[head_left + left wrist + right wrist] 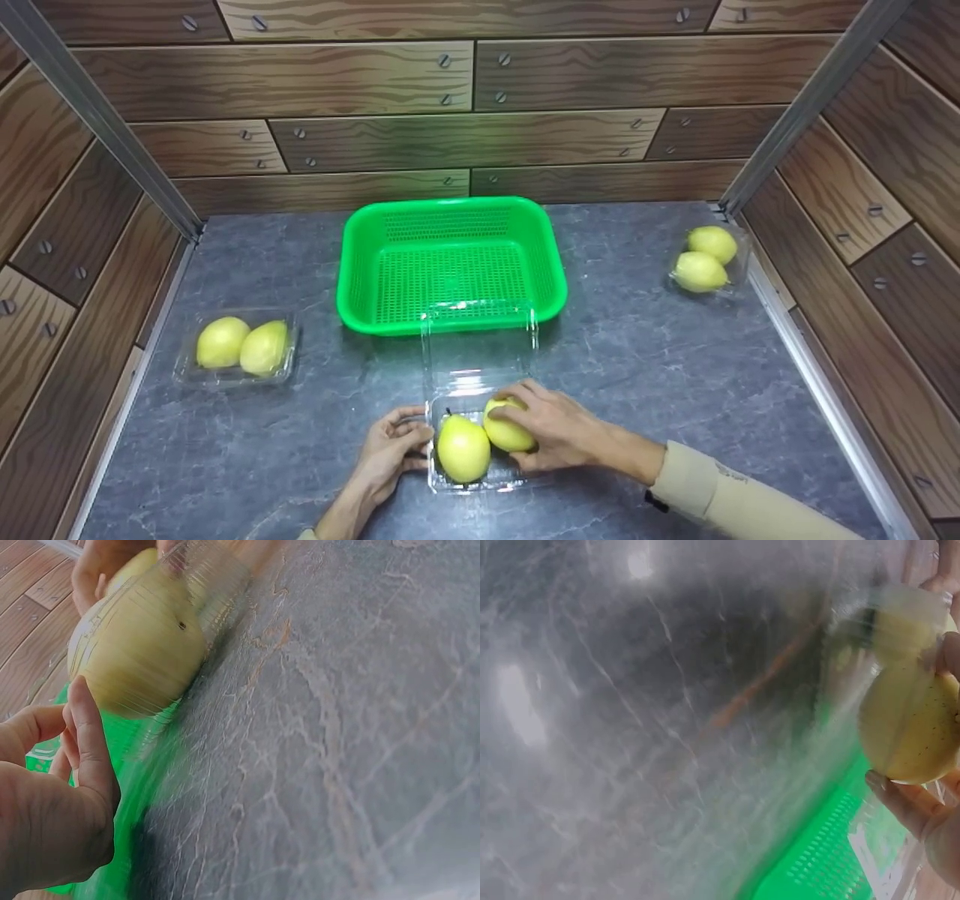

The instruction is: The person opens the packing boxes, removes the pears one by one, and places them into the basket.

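A clear plastic clamshell container [442,486] lies at the front middle of the surface, its transparent lid [480,352] raised toward the back. One yellow-green pear [463,450] sits in the container's left half, stem pointing back. My right hand [559,427] grips a second pear [507,426] in the right half, fingers over its top and thumb at the near side. At the container's left edge, my left hand [390,450] pinches the rim with bent fingers. In the left wrist view, one pear [139,652] shows through the plastic beside the left fingertips.
Behind the lid stands a green perforated basket [450,281]; the lid overlaps its front rim in view. A clamshell with two pears [223,343] lies at left, and another pair of packed pears [701,271] lies at back right. Wood-patterned walls [375,75] enclose the surface.
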`<state>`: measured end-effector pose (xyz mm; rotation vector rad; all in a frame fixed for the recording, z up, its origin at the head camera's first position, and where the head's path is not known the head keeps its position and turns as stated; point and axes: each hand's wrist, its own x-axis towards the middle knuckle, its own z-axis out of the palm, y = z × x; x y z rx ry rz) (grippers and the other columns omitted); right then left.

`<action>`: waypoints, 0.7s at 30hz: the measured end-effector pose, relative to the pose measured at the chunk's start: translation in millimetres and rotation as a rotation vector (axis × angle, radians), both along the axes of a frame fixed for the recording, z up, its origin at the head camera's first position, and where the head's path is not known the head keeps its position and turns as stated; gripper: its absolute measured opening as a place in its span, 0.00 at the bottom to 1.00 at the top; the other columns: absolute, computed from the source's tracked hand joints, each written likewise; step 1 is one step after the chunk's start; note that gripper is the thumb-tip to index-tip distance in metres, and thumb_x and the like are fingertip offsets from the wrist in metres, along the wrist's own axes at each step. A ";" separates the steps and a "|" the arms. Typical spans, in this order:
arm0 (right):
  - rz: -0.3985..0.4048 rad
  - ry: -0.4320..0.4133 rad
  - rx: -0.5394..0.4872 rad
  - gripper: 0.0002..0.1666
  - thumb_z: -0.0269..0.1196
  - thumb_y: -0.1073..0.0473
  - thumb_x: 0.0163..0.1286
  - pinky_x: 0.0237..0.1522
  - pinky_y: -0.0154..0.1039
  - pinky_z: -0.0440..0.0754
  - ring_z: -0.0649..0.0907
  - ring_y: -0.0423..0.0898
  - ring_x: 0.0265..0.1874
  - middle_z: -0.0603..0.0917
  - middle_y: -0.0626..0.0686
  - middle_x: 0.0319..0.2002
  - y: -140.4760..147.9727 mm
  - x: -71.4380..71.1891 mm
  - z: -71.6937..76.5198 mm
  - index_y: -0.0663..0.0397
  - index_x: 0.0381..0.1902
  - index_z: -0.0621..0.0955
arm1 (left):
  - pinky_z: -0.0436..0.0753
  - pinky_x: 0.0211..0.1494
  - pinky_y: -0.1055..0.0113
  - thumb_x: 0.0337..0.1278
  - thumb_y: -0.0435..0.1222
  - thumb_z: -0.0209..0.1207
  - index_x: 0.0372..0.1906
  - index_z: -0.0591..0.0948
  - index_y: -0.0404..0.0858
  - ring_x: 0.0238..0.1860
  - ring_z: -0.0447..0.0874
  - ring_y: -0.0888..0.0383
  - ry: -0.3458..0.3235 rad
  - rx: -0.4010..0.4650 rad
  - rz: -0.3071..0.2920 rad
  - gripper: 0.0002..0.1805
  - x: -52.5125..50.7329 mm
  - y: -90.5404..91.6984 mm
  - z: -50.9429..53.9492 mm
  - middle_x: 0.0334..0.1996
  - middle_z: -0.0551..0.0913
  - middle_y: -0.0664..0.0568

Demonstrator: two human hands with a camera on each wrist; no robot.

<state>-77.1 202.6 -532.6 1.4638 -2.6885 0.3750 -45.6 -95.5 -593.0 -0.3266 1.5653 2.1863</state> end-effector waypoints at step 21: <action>0.007 0.173 -0.235 0.42 0.84 0.51 0.43 0.45 0.45 0.94 0.84 0.54 0.55 0.82 0.58 0.59 25.3 -37.2 60.5 0.50 0.58 0.82 | 0.89 0.28 0.71 0.64 0.27 0.65 0.65 0.74 0.28 0.28 0.82 0.64 -0.006 -0.004 0.001 0.26 0.8 -0.6 -0.5 0.32 0.85 0.57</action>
